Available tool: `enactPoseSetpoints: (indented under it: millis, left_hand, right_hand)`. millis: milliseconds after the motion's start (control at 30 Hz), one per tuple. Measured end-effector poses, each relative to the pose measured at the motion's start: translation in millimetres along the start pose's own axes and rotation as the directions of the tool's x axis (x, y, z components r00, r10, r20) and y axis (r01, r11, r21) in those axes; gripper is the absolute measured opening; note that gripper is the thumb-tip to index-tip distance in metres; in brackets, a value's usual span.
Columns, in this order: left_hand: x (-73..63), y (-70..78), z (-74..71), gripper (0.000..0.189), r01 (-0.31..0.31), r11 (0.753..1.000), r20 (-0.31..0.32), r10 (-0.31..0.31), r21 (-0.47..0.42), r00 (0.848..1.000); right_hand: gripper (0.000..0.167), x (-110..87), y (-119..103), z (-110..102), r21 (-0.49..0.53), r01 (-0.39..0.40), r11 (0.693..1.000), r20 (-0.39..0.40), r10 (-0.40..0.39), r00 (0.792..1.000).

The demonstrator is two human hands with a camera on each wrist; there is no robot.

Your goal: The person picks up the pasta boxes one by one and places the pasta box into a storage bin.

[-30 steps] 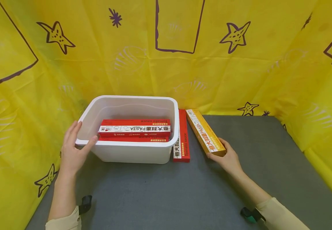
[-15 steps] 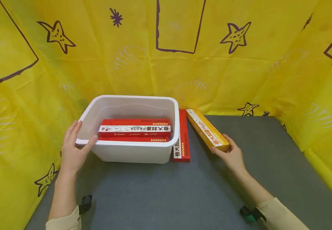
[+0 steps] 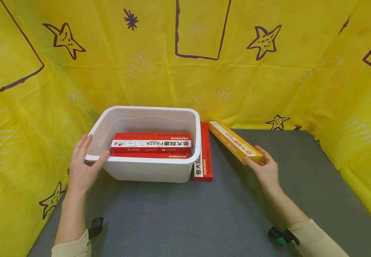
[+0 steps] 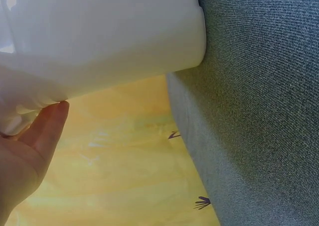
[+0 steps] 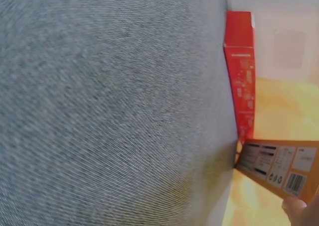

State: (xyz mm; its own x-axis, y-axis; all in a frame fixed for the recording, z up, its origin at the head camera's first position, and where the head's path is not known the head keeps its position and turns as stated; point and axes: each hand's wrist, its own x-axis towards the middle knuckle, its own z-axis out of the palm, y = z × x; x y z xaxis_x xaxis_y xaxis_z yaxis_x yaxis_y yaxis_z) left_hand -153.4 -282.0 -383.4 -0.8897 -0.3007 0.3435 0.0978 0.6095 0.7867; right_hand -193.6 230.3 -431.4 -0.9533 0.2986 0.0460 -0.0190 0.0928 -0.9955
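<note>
My left hand [image 3: 84, 173] holds the near left corner of a white plastic bin [image 3: 150, 171], thumb and fingers at its rim. In the left wrist view, a fingertip meets the underside of the bin's rim. Inside the bin lie red pasta boxes [image 3: 150, 143], one on top of another. With my right hand [image 3: 267, 173] I grip the near end of a yellow pasta box [image 3: 233, 142] by its sides. That end is raised, and the box slants down to its far end by the curtain. The right wrist view shows the box's printed side with a barcode [image 5: 295, 183].
Another red pasta box [image 3: 206, 157] lies on the dark grey table [image 3: 172, 217], along the bin's right wall. A yellow curtain [image 3: 185, 85] with starfish drawings encloses the back and both sides.
My right hand has moved to the right and away from me, swinging the near end of the yellow pasta box with it and turning the box slightly. My left hand stays at the bin.
</note>
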Motion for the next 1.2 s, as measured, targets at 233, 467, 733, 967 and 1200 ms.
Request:
enactPoseSetpoints:
  millis: [233, 467, 733, 967, 1200]
  left_hand:
    - [0.1, 0.7, 0.0, 0.075, 0.02, 1.0, 0.005, -0.02, 0.007, 1.0]
    - [0.0, 0.2, 0.2, 0.075, 0.03, 0.999, 0.003, -0.03, 0.018, 1.0]
    - [0.6, -1.6, 0.4, 0.075, 0.025, 1.0, -0.002, -0.025, 0.014, 1.0]
    - [0.9, -2.5, 0.8, 0.075, 0.038, 0.999, -0.001, -0.038, 0.021, 0.999]
    - [0.2, -2.3, 1.4, 0.076, 0.045, 0.999, 0.0, -0.045, 0.01, 0.999]
  right_hand:
    - [0.058, 1.5, -9, -5, 0.147, -0.007, 0.989, -0.038, 0.013, 0.999]
    - [0.052, 0.4, -18, -11, 0.225, 0.038, 0.974, -0.088, -0.018, 0.996]
    - [0.05, -2.9, -31, -16, 0.309, 0.116, 0.944, -0.125, -0.08, 0.989]
    - [0.045, -7.5, -47, -20, 0.423, 0.154, 0.893, -0.136, -0.106, 0.985]
    - [0.045, -13.9, -66, -24, 0.567, 0.181, 0.804, -0.124, -0.134, 0.983]
